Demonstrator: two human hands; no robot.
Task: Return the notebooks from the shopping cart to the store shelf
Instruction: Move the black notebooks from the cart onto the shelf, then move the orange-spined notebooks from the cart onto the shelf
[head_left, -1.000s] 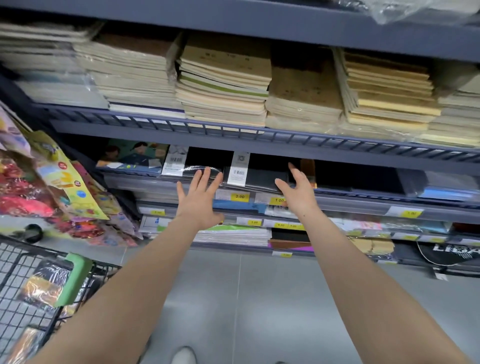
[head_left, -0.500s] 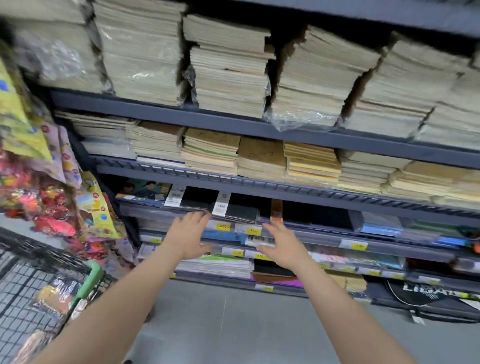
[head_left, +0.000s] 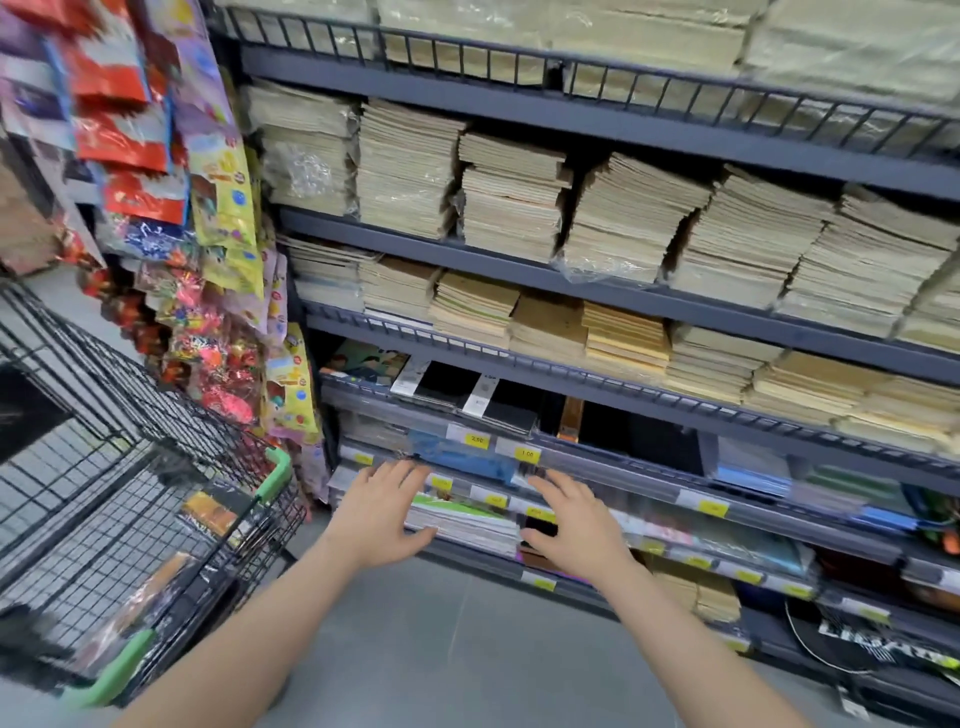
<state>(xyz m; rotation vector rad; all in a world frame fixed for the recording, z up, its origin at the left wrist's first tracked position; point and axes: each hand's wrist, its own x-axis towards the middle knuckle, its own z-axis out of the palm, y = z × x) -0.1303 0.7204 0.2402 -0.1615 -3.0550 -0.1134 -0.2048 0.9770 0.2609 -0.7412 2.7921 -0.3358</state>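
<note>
Store shelf (head_left: 597, 122) ahead; shopping cart (head_left: 156, 499) left; hands (head_left: 382, 512) empty.

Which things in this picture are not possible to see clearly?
- Head view: items in the shopping cart are blurred behind its wire mesh; whether they are notebooks is unclear.
- Small yellow price tags are too small and blurred to read.
- Covers on the low shelf are hidden behind the left hand and right hand.
- Top shelf stacks are cut off by the frame edge.
</note>
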